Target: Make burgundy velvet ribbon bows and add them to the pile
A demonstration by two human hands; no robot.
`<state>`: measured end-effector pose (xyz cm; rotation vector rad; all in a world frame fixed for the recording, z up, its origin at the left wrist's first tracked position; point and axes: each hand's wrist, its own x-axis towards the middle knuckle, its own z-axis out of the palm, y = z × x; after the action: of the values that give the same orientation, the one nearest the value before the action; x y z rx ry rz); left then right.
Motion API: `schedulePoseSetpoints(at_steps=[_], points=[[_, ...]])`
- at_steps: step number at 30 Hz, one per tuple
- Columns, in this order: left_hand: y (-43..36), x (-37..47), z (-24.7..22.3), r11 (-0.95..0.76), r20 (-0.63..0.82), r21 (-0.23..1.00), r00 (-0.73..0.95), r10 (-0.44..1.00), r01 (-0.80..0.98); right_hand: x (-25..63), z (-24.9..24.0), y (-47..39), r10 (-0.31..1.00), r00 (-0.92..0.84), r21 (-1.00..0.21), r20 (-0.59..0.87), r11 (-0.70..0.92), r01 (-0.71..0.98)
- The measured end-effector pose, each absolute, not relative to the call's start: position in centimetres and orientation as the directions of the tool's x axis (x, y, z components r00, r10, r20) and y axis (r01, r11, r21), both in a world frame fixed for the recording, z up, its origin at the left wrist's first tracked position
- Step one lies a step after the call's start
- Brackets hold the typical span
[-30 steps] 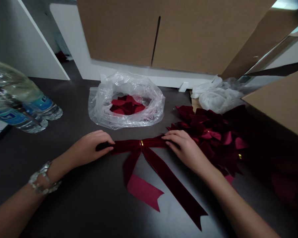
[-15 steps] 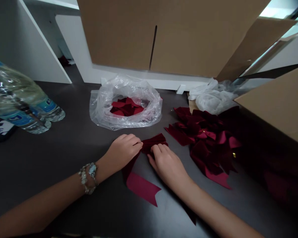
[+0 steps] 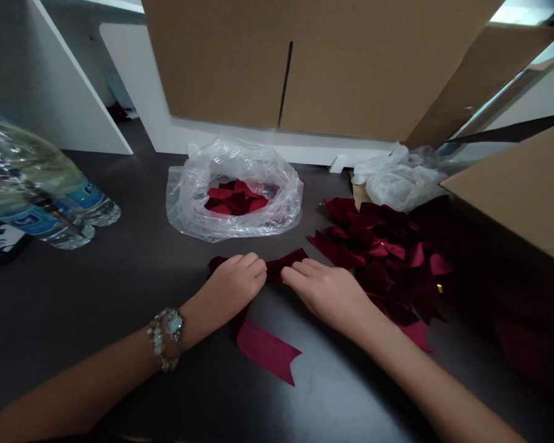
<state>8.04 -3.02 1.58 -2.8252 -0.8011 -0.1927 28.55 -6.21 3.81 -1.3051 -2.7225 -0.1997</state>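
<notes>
A dark red velvet ribbon bow (image 3: 286, 263) lies on the grey table between my hands, one tail (image 3: 268, 352) stretching toward me with its notched end and lighter underside showing. My left hand (image 3: 237, 278), with beaded bracelets on the wrist, is closed around the middle of the bow; one loop peeks out behind it. My right hand (image 3: 325, 286) has its fingers pinched together at the bow's right side, the fingertips partly hidden. To the right of that hand is a heap of similar dark red bows (image 3: 392, 258), a few with small gold bits.
Beyond my hands sits an open clear plastic bag (image 3: 281, 212) holding red ribbon pieces. Wrapped water bottles (image 3: 41, 184) lie at the left. Crumpled white plastic (image 3: 397, 181) and a cardboard box (image 3: 517, 191) are on the right. A large cardboard sheet (image 3: 323, 67) stands behind.
My right hand has shifted a little to the right and turned, its fingers now pinched. The ribbon tail under my right forearm is no longer visible. My left hand stays nearly in place.
</notes>
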Motion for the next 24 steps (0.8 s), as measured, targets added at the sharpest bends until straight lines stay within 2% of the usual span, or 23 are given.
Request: schedulePoseSetpoints(at_steps=[3,7,9,13,16,19,22,24], points=[[-3.3,7.8,1.5,-0.820,0.202,-0.097,0.818,0.539,0.564,29.0,4.2,-6.2,0.820,-0.560,-0.036,0.115,0.567,0.823],[-3.8,7.6,1.6,-0.761,0.243,0.090,0.727,0.642,0.642,26.8,4.1,-5.9,0.851,-0.465,-0.236,0.243,0.517,0.823],[-4.0,7.5,1.7,-0.738,0.236,0.130,0.702,0.672,0.662,25.5,3.1,-5.4,0.850,-0.452,-0.321,0.271,0.522,0.790],[-5.2,6.9,2.1,-0.707,0.210,0.111,0.679,0.703,0.698,24.5,0.7,-4.4,0.853,-0.434,-0.436,0.292,0.522,0.733],[-6.7,6.0,2.2,-0.615,0.144,0.056,0.603,0.784,0.786,25.2,0.1,-4.1,0.839,-0.456,-0.499,0.296,0.543,0.675],[-8.0,5.4,2.1,-0.573,0.059,0.092,0.570,0.820,0.815,25.9,0.1,-4.1,0.822,-0.492,-0.530,0.286,0.564,0.633],[-8.4,5.3,2.0,-0.553,0.066,0.257,0.556,0.829,0.793,26.0,0.0,-4.2,0.812,-0.498,-0.524,0.305,0.580,0.624],[-8.1,5.3,2.1,-0.473,0.039,0.481,0.521,0.853,0.738,25.9,-0.2,-4.2,0.802,-0.503,-0.513,0.322,0.594,0.619]])
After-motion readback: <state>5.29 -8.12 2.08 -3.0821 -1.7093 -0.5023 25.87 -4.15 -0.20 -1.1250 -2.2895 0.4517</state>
